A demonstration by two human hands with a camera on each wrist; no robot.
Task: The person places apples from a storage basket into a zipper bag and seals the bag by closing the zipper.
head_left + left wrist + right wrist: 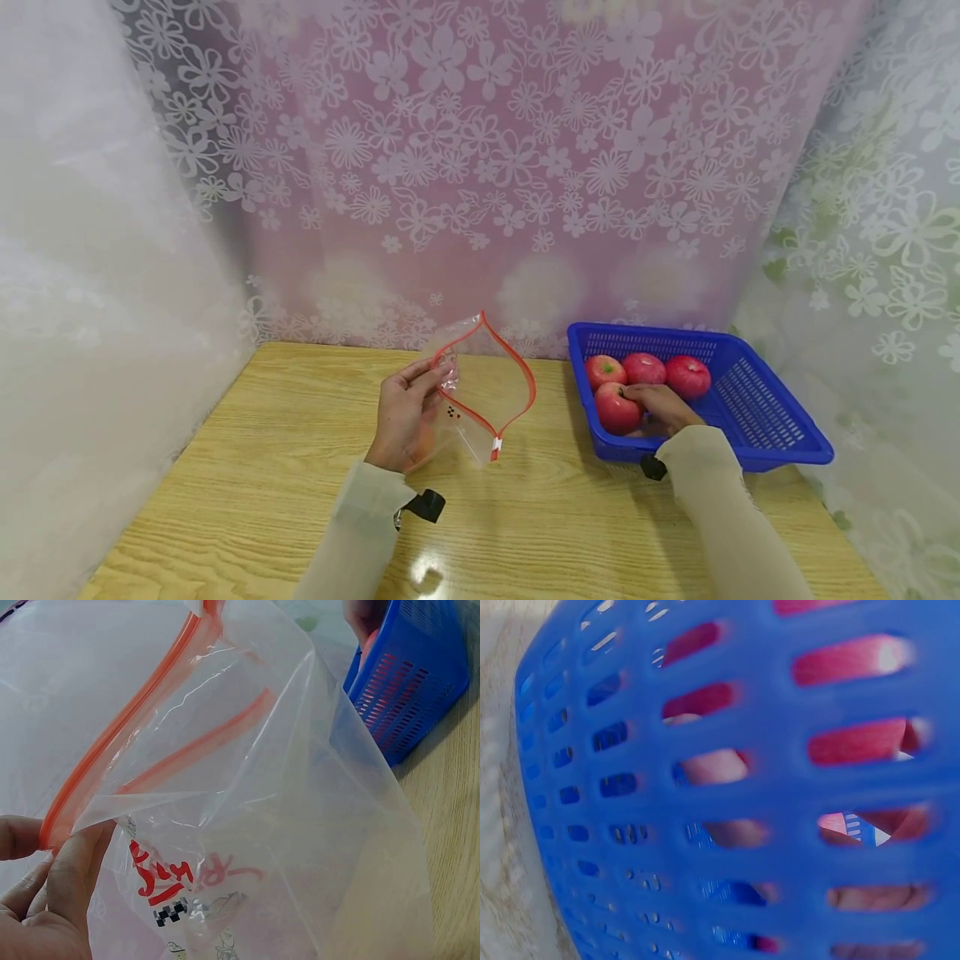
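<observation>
- In the head view, a blue slotted basket (757, 408) sits at the right of the wooden table (247, 467), holding four red apples; floral curtains (487, 167) close in the back and both sides.
- The right hand (660, 410) is inside the basket, fingers curled over the nearest apple (617, 408), at the basket's lower left; the other three apples lie in a row just behind it.
- The left hand (405, 417), at frame centre, pinches one side of a clear zip bag (483, 392) near its orange seal, mouth gaping open.
- The left wrist view alone shows red lettering on the bag (247, 825) and thumb and fingers (71, 870) pinching the film.
- In the right wrist view, the basket wall (765, 787) fills the frame; only red and skin tones show through its slots, so the grip is hidden there.
</observation>
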